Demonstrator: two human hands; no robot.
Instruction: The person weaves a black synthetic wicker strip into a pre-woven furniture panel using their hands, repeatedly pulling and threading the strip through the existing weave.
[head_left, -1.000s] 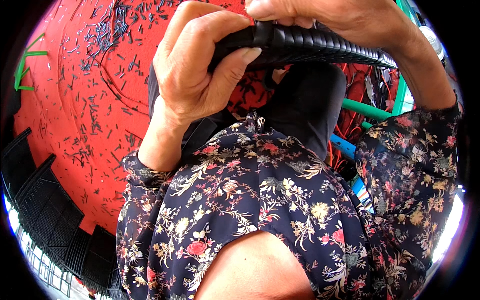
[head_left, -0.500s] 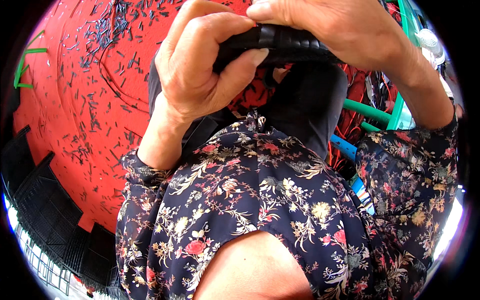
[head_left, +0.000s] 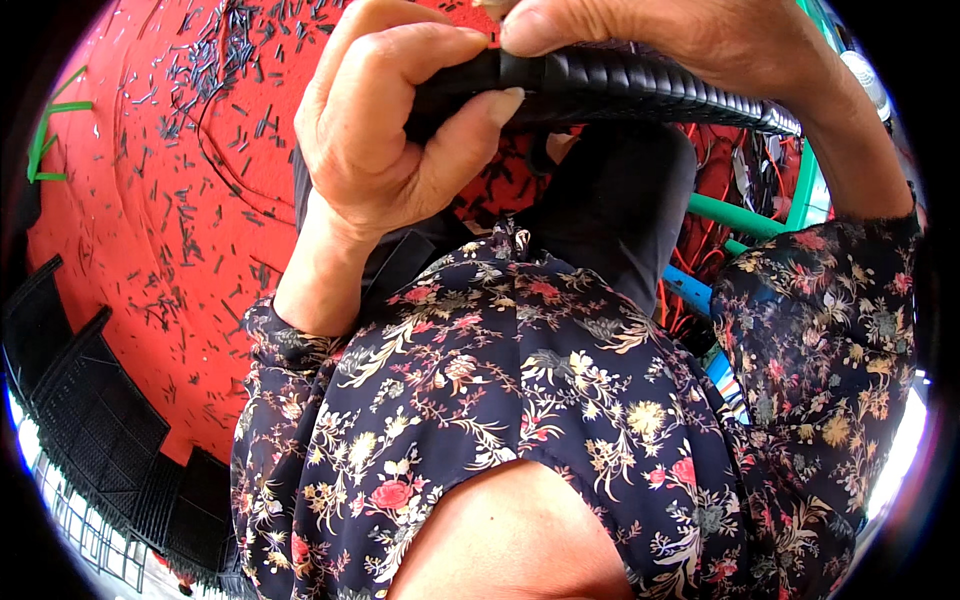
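Across my lap lies a curved black bar wrapped in flat, shiny black strip [head_left: 650, 85], its ridged turns running off to the right. My left hand [head_left: 365, 130] grips its left part, thumb below and bent fingers above. Over the bar is my right hand [head_left: 670, 35], with thumb and fingers pinched together close to the left fingertips. The upper picture edge cuts off part of this hand, and what the pinch holds, if anything, is hidden. Below the bar are my dark trousers [head_left: 610, 210].
Short black scraps [head_left: 180, 225] litter the red floor [head_left: 120, 200] at left. Black woven panels [head_left: 90, 400] stand at lower left, and a green frame [head_left: 45, 145] at far left. On the right are green bars [head_left: 740, 215], a blue bar [head_left: 688, 290] and orange-red strands [head_left: 680, 325].
My left hand has shifted slightly left. The right hand has risen a little, and more of the bar's ridged wrapping shows beneath it, out to the right.
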